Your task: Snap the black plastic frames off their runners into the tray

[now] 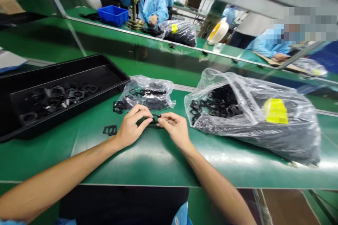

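Observation:
My left hand point(132, 124) and my right hand point(174, 126) meet over the green table point(158, 154), both pinching one small black plastic part point(155, 119) between their fingertips. A loose black frame part point(110, 130) lies just left of my left hand. Behind my hands a small clear bag point(148, 93) spills more black parts. A large clear bag point(261, 112) full of black parts, with a yellow label point(276, 111), lies to the right.
A black tray point(111, 74) holding several black parts sits at the left. Across the green conveyor, people in blue coats work near a blue bin point(113, 14), a press stand point(135, 3) and another bag of parts point(181, 31).

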`<state>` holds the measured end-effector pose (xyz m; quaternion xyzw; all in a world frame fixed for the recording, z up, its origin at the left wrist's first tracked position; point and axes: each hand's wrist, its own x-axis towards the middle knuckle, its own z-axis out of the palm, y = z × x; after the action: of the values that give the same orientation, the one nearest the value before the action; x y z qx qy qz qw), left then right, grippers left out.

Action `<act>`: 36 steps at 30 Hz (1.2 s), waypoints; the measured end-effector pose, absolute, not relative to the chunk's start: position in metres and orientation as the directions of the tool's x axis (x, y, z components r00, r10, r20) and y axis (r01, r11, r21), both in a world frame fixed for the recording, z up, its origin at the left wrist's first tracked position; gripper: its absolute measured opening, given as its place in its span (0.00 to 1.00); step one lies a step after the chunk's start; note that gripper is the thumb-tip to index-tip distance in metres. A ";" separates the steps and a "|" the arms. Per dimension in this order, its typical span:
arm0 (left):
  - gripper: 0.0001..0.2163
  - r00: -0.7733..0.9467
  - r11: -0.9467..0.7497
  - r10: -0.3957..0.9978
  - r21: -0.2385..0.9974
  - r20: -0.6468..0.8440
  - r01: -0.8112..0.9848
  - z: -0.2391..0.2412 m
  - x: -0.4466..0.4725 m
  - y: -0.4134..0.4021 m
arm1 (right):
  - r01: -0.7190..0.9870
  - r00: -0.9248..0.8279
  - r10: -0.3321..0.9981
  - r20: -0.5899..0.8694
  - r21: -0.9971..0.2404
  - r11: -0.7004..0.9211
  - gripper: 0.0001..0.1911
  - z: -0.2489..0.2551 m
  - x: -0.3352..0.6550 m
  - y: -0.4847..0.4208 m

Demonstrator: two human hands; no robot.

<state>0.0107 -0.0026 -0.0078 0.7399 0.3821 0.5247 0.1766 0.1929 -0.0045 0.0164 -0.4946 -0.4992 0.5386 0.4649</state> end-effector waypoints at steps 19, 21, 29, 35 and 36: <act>0.05 0.204 -0.740 0.647 0.541 0.735 0.400 -0.003 0.004 0.005 | -0.043 -0.094 0.992 -0.081 -0.995 -0.085 0.17 0.015 0.188 -0.001; 0.05 0.201 -0.745 0.632 0.516 0.749 0.422 -0.001 0.004 0.003 | -0.022 -0.081 0.995 -0.059 -0.998 -0.061 0.17 0.016 0.188 -0.002; 0.06 0.201 -0.722 0.647 0.507 0.735 0.471 -0.002 0.005 0.004 | 0.014 -0.075 0.997 -0.022 -1.000 -0.021 0.15 0.020 0.186 -0.005; 0.07 0.141 -0.687 0.712 0.640 0.688 0.344 0.001 0.005 0.001 | 0.022 -0.055 0.998 -0.024 -1.000 -0.022 0.17 0.021 0.188 -0.003; 0.07 0.117 -0.683 0.712 0.644 0.692 0.344 0.002 0.005 0.000 | 0.017 -0.050 0.998 -0.024 -1.000 -0.023 0.17 0.021 0.189 -0.003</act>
<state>0.0055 0.0001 0.0018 0.7289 0.3621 0.5569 0.1654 0.1887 -0.0031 0.0205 -0.4973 -0.5108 0.5139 0.4772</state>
